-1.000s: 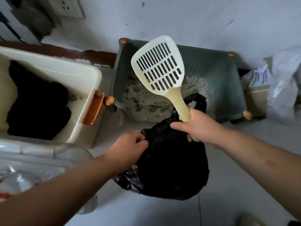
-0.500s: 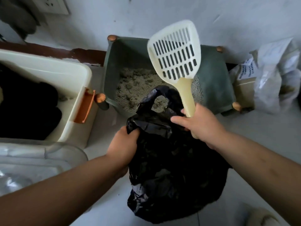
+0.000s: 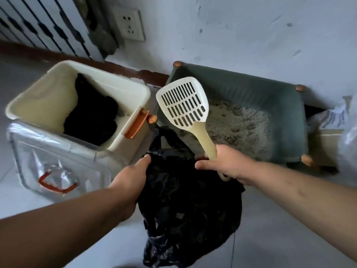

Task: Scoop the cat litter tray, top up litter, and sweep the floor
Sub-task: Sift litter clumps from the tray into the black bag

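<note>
A green litter tray (image 3: 260, 93) with wooden corner knobs stands against the wall, holding grey clumped litter (image 3: 237, 128). My right hand (image 3: 226, 163) grips the handle of a cream slotted scoop (image 3: 183, 103), whose empty head tilts up over the tray's left end. The same hand also holds the right edge of a black plastic bag (image 3: 189, 206) that hangs in front of the tray. My left hand (image 3: 133, 176) grips the bag's left edge.
A cream storage bin (image 3: 46, 101) with an orange latch stands at the left, something black inside it. Its clear lid (image 3: 54, 163) with an orange handle leans in front. A pale sack (image 3: 334, 120) sits right of the tray. A wall socket (image 3: 129, 24) is above.
The view has swung up and left, and the scoop head has tilted from right to left. Both hands keep their hold on the bag, which hangs more open between them.
</note>
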### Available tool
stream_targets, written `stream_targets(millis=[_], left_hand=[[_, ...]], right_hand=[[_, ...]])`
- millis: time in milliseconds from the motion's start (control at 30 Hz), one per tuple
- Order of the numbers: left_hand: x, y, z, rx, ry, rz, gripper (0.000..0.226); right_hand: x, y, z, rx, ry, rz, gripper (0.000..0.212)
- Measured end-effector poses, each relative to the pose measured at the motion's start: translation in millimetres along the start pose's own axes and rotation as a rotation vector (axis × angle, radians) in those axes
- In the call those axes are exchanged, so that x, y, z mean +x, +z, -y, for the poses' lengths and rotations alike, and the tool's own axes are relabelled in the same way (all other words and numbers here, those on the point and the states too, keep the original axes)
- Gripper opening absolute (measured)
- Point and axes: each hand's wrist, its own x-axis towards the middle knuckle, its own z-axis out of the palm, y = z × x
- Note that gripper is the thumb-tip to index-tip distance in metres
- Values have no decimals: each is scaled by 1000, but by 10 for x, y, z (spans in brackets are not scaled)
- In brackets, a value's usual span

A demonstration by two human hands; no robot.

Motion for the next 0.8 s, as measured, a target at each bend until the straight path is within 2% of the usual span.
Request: stream_targets(millis=[100,167,233,300,333,433,467,500,533,633,667,700,800], left_hand=[[-57,75,38,-49,-3,-26,44],[-36,198,132,-19,-36,-17,41],[8,278,272,130,-82,38,33],[41,360,405,338,-76,132,23],[46,375,452,411,-44,176,30],[95,412,518,478,105,250,110],[128,427,520,529,138,274,123],[164,455,519,578,171,295,121],[205,478,520,629,201,286,107],[303,537,470,710,237,156,30],[309,537,431,694,219,122,15],[310,522,390,662,208,95,10],[361,434,277,549,185,23,15]], right_hand=[[69,12,82,-81,-62,104,70],[109,37,64,-238,-105,103,50],[105,65,20,-373,-122,31,25],[57,81,-64,-390,-110,-13,30],[44,88,-116,-387,-99,-14,31],[-25,97,-241,-407,-65,52,24],[-42,96,-262,-411,-62,69,21],[-56,87,-282,-402,-57,72,19],[-72,70,-284,-376,-52,68,17],[-111,-53,-249,-277,29,-67,28],[-132,-116,-232,-233,62,-153,29],[-156,-183,-222,-162,98,-221,28],[-244,-333,-202,120,221,-305,22]])
